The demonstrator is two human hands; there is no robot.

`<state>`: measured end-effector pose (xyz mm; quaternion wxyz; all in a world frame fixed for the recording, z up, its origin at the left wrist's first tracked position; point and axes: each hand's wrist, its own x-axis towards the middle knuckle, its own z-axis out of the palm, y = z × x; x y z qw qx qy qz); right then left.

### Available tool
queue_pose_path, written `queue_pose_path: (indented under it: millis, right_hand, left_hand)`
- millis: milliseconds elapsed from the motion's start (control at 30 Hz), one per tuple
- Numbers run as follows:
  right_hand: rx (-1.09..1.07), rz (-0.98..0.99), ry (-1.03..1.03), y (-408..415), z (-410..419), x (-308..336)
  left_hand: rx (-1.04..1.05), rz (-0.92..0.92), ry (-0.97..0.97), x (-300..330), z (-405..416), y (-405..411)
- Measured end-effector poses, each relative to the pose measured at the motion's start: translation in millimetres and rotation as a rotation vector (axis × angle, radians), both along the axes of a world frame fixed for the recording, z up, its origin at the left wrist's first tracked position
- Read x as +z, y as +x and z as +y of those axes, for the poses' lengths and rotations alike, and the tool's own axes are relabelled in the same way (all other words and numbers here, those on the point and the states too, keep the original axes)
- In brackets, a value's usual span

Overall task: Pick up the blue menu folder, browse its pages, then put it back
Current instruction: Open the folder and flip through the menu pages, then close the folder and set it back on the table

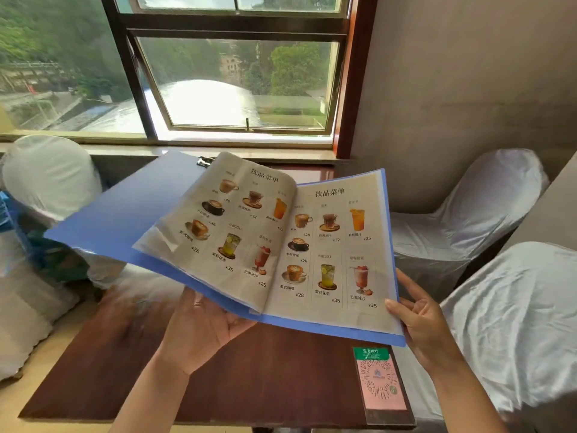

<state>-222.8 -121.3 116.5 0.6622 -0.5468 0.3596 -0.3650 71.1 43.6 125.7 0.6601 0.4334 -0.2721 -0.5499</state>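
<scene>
Above the dark wooden surface [249, 385], both hands' fingers [406, 310] grip the open blue menu folder [125, 214], drink pages showing, beside a window [237, 82].

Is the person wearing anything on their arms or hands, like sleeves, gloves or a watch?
No. The left hand and right hand are both bare, with no gloves. Both forearms are bare too, as far as the picture shows: no sleeves, no watch, no bracelet. A band on one left finger might be a ring, but it is too blurred to be sure. The fingernails look short and plain.
</scene>
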Motion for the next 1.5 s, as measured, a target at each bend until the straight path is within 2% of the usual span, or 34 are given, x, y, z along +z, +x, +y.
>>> queue_pose_path:
  millis: [33,67,133,200,300,467,633,933,1167,1333,1500]
  right_hand:
    - [0.003,0.016,-0.016,0,1,-2]
    - [-0.012,0.010,-0.026,0,1,-5]
    - [-0.020,0.006,-0.015,0,4,-3]
    - [-0.022,0.000,-0.009,-1,3,-6]
    - [0.020,-0.033,-0.005,1,6,0]
    - [0.094,-0.079,-0.059,-2,3,11]
    - [0.124,-0.113,-0.008,-1,2,20]
    - [0.145,-0.024,-0.039,-5,4,20]
    - [0.079,0.165,-0.106,0,-2,0]
    - [0.016,0.407,-0.118,17,-4,-55]
    - [0.014,0.638,-0.084,30,-6,-118]
  left_hand:
    - [0.036,0.088,0.013,-2,-1,2]
    - [-0.052,0.088,-0.031,3,-3,1]
    - [-0.151,-0.039,-0.039,7,-11,-2]
    - [-0.092,-0.139,0.064,5,-15,-2]
    - [-0.035,-0.147,0.144,-7,-18,6]
    - [-0.084,-0.149,0.089,-10,-16,13]
    - [-0.073,-0.136,0.094,-13,-17,12]
    - [-0.062,-0.170,0.113,-22,-12,10]
    - [-0.167,-0.344,0.235,-32,-7,13]
    - [-0.082,-0.444,0.411,-81,-9,9]
    - [-0.089,-0.492,0.533,-142,-9,10]
